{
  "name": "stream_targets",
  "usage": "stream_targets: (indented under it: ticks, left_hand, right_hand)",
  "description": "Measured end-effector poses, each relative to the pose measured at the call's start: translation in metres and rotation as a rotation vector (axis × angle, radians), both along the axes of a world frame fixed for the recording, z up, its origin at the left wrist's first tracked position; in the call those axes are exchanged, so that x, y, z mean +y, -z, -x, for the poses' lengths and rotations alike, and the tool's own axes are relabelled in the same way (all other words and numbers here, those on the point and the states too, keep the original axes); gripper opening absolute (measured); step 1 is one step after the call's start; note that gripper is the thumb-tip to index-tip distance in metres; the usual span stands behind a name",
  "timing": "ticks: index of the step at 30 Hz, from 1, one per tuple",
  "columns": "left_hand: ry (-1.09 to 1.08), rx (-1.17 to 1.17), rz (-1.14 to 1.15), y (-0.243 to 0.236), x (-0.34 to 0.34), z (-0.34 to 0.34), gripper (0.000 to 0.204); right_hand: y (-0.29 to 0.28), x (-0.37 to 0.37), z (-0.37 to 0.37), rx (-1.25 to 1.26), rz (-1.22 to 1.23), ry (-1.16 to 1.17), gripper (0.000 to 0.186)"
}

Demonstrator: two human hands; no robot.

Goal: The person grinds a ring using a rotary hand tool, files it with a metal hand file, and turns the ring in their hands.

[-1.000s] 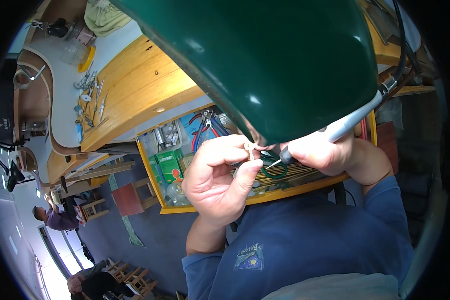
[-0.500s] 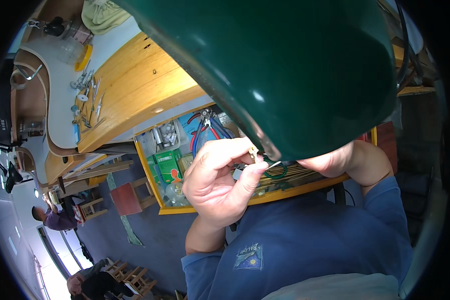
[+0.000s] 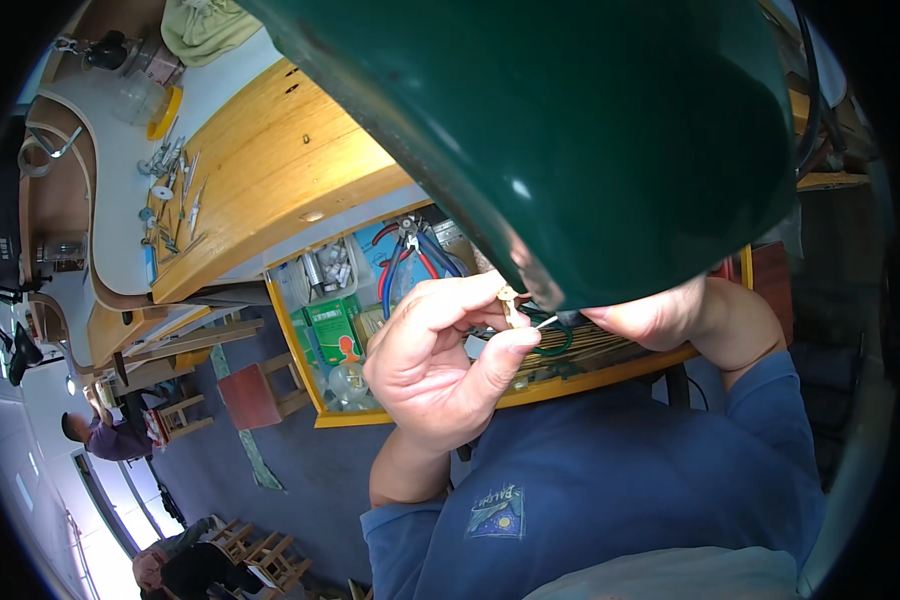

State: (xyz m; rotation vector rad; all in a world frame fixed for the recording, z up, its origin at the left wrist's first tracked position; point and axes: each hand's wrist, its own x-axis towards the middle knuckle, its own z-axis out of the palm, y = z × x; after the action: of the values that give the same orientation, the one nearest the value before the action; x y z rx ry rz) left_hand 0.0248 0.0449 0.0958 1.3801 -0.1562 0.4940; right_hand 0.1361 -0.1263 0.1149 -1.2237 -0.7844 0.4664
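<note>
My left hand is closed on a small pale gold-coloured piece, pinched upright between its thumb and fingertips. My right hand is closed on a rotary handpiece, whose body is mostly hidden behind the large green lamp shade. Its thin bit points left, close beside the piece; whether it touches, I cannot tell. Under my hands is an open wooden drawer holding pliers, a plastic box of small parts, a green pack and green-handled scissors.
A wooden bench curves along the upper left, with small tools and a jar. Two other people are at the far left and lower left, among stools. Cables hang at the right.
The green shade now covers more of the handpiece and of my right hand than a second ago. The piece in my left hand has shifted slightly right and down.
</note>
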Motion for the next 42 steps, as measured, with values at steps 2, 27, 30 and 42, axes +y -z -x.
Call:
stream_targets:
  ticks: [2, 27, 30, 42]
  left_hand:
    - [0.007, 0.004, 0.015, 0.0, 0.0, 0.0, 0.038]
    - [0.013, 0.083, 0.068, 0.002, 0.001, 0.004, 0.035]
    - [0.008, 0.073, 0.043, 0.002, 0.0, 0.003, 0.034]
    - [-0.022, 0.057, 0.025, 0.002, -0.002, 0.004, 0.033]
  right_hand:
    - [0.0, -0.001, 0.0, -0.002, 0.0, 0.001, 0.012]
    - [0.0, 0.002, 0.001, 0.191, -0.171, -0.036, 0.013]
    - [0.016, 0.007, -0.003, 0.122, -0.297, -0.056, 0.015]
    - [-0.001, -0.001, -0.001, 0.0, -0.177, 0.027, 0.015]
